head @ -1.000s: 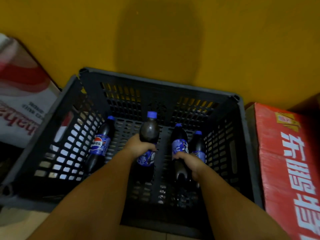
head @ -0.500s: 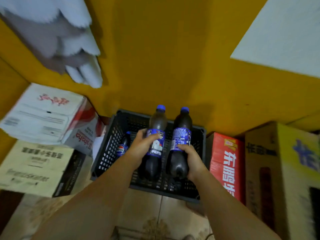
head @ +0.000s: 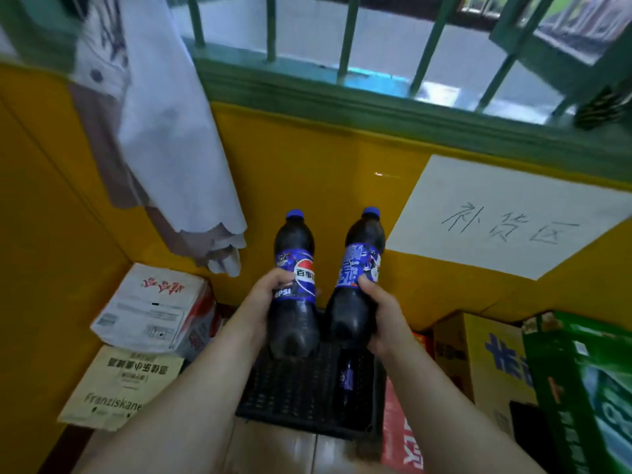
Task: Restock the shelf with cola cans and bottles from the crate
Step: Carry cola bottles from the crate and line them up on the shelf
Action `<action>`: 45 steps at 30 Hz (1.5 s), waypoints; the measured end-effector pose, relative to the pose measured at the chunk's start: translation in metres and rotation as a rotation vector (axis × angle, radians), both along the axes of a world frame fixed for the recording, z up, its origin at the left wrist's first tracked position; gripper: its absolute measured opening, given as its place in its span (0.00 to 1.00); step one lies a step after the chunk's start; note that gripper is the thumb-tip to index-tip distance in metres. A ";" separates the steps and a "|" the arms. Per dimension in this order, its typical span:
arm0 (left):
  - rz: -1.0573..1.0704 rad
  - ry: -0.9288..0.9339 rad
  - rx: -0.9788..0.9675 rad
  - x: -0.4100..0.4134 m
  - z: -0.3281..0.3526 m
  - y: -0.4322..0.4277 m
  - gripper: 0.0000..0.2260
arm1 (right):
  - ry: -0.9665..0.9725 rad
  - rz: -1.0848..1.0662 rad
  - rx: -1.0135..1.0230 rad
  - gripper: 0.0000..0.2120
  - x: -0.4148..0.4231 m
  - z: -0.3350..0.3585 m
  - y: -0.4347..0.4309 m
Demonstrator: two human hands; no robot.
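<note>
I'm gripping left Pepsi bottle [head: 294, 268] in left hand [head: 268, 297], right Pepsi bottle [head: 361, 265] in right hand [head: 381, 314], fingers [head: 365, 281] curling round labels. Both standing upright, caps up, above black crate [head: 301, 398]. Shelf out of view.

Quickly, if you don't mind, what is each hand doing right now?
Left hand: grips the left cola bottle.
Right hand: grips the right cola bottle.

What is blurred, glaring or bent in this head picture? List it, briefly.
Head view: the window bars and hanging white garment smear with motion blur; the green sill bows from wide-angle distortion; a small glare streak marks the yellow wall; the crate lies in deep shadow; the left bottle in the left hand and right bottle in the right hand are sharpest, labels readable.
</note>
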State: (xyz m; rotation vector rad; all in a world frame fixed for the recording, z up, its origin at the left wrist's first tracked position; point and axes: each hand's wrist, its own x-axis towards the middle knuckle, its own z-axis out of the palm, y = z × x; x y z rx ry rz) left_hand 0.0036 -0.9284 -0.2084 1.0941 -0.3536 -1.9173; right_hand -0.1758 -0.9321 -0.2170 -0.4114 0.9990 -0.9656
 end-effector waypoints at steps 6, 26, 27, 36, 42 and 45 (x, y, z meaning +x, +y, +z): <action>0.009 0.083 -0.191 0.017 0.052 0.017 0.21 | 0.013 -0.049 -0.051 0.42 0.021 0.057 0.025; 0.048 0.196 -0.441 0.061 0.135 0.048 0.31 | -0.205 -0.035 -0.276 0.33 0.056 0.133 0.061; 0.063 0.178 -0.454 0.065 0.140 0.055 0.31 | -0.240 -0.011 -0.281 0.34 0.058 0.135 0.063; 0.536 -0.095 -0.356 0.059 0.169 0.184 0.26 | -0.157 0.378 -0.464 0.37 0.077 0.157 0.114; 0.836 -0.312 -0.337 0.051 0.180 0.305 0.29 | -0.054 0.647 -0.731 0.46 0.100 0.165 0.186; 0.976 -0.409 -0.335 0.051 0.192 0.370 0.27 | -0.105 0.770 -0.795 0.49 0.119 0.177 0.234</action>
